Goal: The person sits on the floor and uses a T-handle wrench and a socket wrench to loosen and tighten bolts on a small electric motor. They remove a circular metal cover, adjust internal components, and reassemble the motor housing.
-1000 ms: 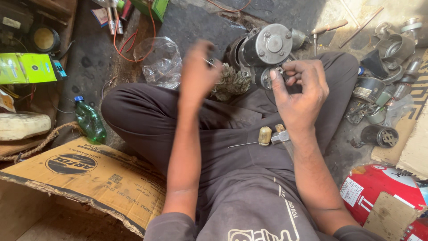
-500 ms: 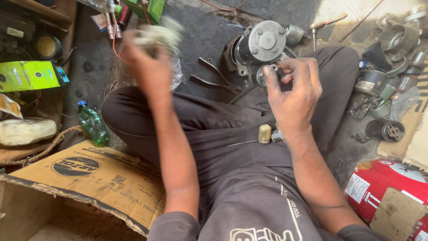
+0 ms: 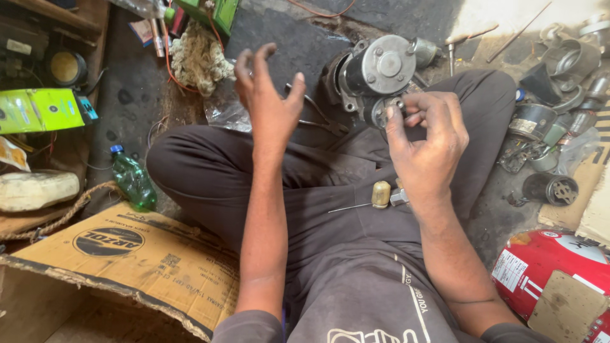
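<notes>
Right hand (image 3: pixel 427 143) fingers seemingly pinch starter motor (image 3: pixel 375 76); left hand (image 3: pixel 267 95) empty

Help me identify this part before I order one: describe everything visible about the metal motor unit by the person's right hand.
The motor unit is a grimy grey metal assembly: a larger cylinder with a round end cap showing a centre boss and small bolts, and below it a smaller round opening. It lies on the dark ground against the crossed legs, end cap facing up toward the camera. The right hand has its fingertips at the smaller opening. The left hand is open in the air, apart from it.
</notes>
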